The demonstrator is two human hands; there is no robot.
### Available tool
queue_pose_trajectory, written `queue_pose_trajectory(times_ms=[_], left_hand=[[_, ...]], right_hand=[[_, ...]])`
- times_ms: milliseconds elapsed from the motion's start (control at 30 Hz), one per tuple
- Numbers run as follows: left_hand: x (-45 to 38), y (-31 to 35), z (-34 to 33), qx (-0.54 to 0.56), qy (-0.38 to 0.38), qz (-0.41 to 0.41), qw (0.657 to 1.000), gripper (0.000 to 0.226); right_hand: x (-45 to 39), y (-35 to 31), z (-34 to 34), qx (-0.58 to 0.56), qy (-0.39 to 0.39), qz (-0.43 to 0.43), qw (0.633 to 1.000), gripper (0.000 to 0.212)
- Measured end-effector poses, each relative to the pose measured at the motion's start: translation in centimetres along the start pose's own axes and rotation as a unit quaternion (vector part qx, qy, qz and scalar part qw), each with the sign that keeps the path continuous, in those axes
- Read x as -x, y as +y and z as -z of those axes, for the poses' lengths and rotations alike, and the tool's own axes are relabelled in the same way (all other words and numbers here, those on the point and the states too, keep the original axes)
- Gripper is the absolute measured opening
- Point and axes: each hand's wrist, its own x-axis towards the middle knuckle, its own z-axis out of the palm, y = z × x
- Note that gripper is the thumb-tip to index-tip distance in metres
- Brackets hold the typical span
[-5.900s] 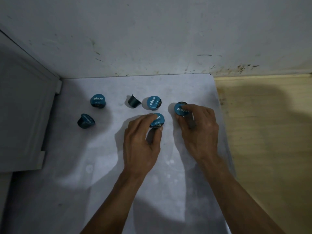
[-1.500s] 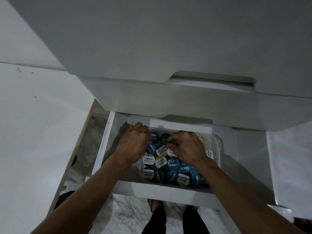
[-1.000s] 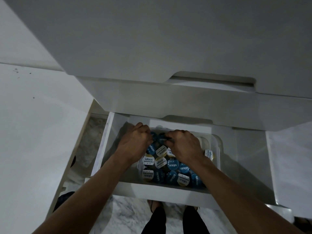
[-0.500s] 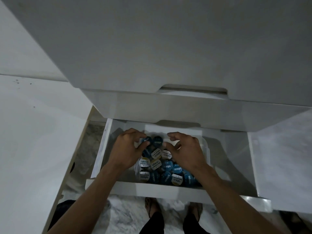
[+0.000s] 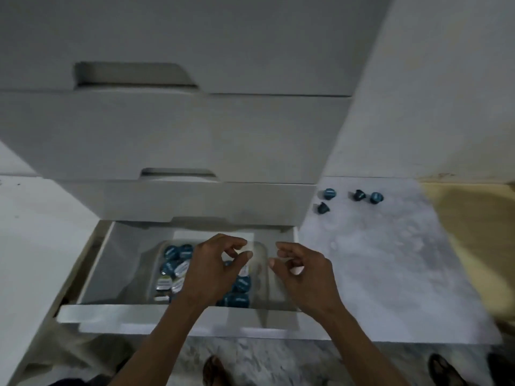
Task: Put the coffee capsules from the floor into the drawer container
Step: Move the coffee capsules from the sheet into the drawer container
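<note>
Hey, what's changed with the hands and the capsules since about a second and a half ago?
Both hands have lifted out of the container and let go of their capsules: the left hand and right hand now hover above the drawer with loosely curled fingers, holding nothing. The drawer stays open, the container full. Four capsules on the floor are now in view.

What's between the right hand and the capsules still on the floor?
Nothing but bare pale floor in the head view. The right hand hangs over the open drawer's right end; four capsules lie beyond, near the wall.
</note>
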Motion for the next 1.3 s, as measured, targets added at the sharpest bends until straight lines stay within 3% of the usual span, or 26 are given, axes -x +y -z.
queue_pose_trajectory(times_ms=[233, 433, 933, 1067, 1200, 1300], left_hand=[[-0.3, 10.5, -12.8, 0.037, -0.037, -0.029, 0.998, 0.018], [-2.4, 15.2, -19.6, 0.019, -0.081, -0.017, 0.996, 0.02], [-18.4, 13.6, -33.5, -0.091, -0.13, 0.084, 0.984, 0.05], [-21.5, 11.7, -37.8, -0.097, -0.126, 0.076, 0.984, 0.057], [-22.4, 9.2, -41.2, -0.113, -0.112, 0.067, 0.985, 0.056], [-22.1, 7.7, -42.5, -0.118, -0.084, 0.038, 0.989, 0.044]], right_hand=[[0.3, 6.9, 14.6, 0.016, 0.058, -0.029, 0.998, 0.026], [-2.3, 10.7, 21.5, 0.026, 0.091, -0.062, 0.994, 0.025], [-16.4, 19.1, 24.9, 0.093, 0.097, -0.133, 0.982, 0.032], [-21.3, 22.4, 24.1, 0.119, 0.085, -0.131, 0.981, 0.041], [-24.6, 26.2, 22.6, 0.151, 0.067, -0.071, 0.984, 0.049], [-25.5, 28.6, 21.7, 0.169, 0.048, -0.017, 0.984, 0.042]])
